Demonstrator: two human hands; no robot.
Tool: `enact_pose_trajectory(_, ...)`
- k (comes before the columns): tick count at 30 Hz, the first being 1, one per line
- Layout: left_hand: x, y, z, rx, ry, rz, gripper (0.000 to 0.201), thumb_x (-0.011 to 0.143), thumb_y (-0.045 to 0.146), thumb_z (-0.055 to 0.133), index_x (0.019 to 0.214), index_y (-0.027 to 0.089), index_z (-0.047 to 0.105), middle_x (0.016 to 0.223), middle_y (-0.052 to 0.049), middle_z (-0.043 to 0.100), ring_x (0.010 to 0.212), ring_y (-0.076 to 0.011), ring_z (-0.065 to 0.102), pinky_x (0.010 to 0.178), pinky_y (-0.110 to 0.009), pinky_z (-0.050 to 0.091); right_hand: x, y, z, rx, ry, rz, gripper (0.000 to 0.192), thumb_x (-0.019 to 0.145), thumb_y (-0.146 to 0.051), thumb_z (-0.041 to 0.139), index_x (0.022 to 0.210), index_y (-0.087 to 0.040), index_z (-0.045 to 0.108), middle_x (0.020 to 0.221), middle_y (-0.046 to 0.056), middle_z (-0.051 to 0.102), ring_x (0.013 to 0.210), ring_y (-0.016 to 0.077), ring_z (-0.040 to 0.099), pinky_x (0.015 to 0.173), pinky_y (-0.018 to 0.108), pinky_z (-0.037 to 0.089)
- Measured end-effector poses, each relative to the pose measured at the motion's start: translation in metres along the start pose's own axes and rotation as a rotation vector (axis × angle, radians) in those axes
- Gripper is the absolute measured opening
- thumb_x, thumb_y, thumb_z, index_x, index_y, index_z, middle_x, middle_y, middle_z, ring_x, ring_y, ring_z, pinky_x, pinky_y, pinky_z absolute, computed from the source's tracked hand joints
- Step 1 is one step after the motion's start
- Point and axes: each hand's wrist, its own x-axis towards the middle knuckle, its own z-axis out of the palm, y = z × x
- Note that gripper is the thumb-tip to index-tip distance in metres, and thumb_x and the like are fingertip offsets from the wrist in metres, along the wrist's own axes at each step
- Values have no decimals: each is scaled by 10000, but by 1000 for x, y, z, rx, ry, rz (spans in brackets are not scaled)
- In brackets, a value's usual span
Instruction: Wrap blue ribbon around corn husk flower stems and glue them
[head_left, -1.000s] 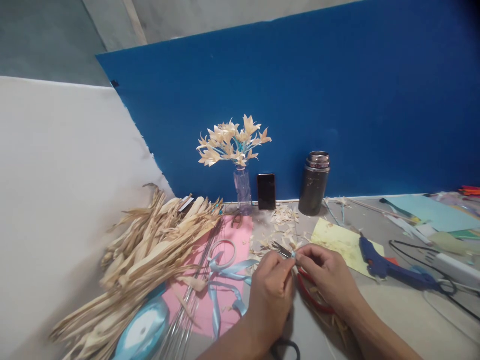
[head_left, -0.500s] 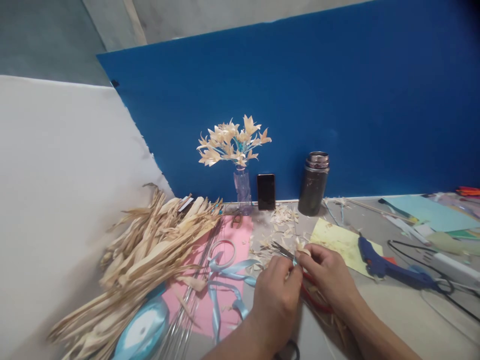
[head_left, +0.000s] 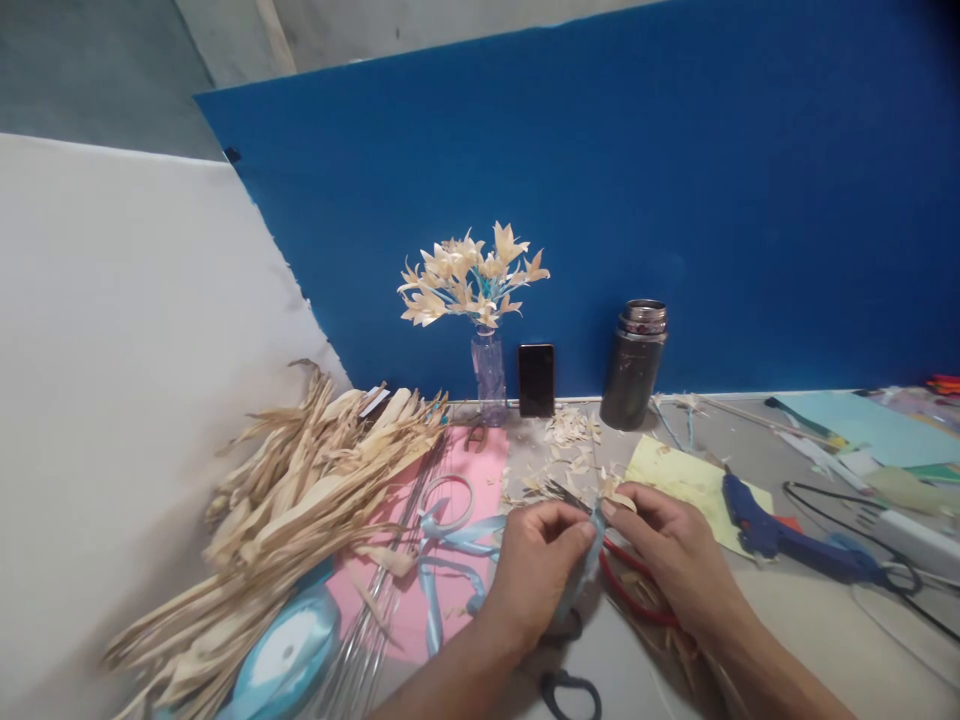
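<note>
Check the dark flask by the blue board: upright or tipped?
Upright. The dark flask stands on its base against the blue board, its metal rim on top.

Glossy pale-blue satin ribbon (head_left: 457,545) at lower centre of the frame, same sheen on the ribbon spool (head_left: 289,655) at lower left; dry, matt, fibrous corn husks (head_left: 300,510) heaped at left; matt pink paper (head_left: 480,475) and matt yellow paper (head_left: 675,475) flat at centre; thin bright metal wires (head_left: 367,640) at bottom; dull dark metal flask (head_left: 632,365) with shiny rim; smooth blue plastic glue gun (head_left: 765,525) at right; clear glassy vase (head_left: 489,378); felt-like matt blue board (head_left: 675,200) behind
</note>
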Motion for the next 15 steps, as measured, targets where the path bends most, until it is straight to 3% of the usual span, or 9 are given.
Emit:
enact_pose_trajectory(4,-5,3,3,137,75,78,135,757,192,646,635,165,696,634,-22,645,642,-155,539,633,-247,409,0,-2,1,-53,32,-22,332,739,-491,610,571,-205,589,575,-2,508,603,173,455,573,279,383)
enact_pose_trajectory(10,-11,-4,4,510,177,471,219,793,86,589,617,200,654,627,-11,583,610,-147,517,597,-251,353,1,0,5,-32,107,-17,302,692,-470,650,547,-207,613,548,0,544,584,182,487,575,284,423)
enact_pose_trajectory(15,-11,-11,3,712,231,641,254,823,57,551,639,213,631,609,-16,572,577,-145,507,564,-257,313,-4,2,11,124,134,114,300,672,-455,702,545,-196,617,541,-11,494,536,147,417,498,272,358)
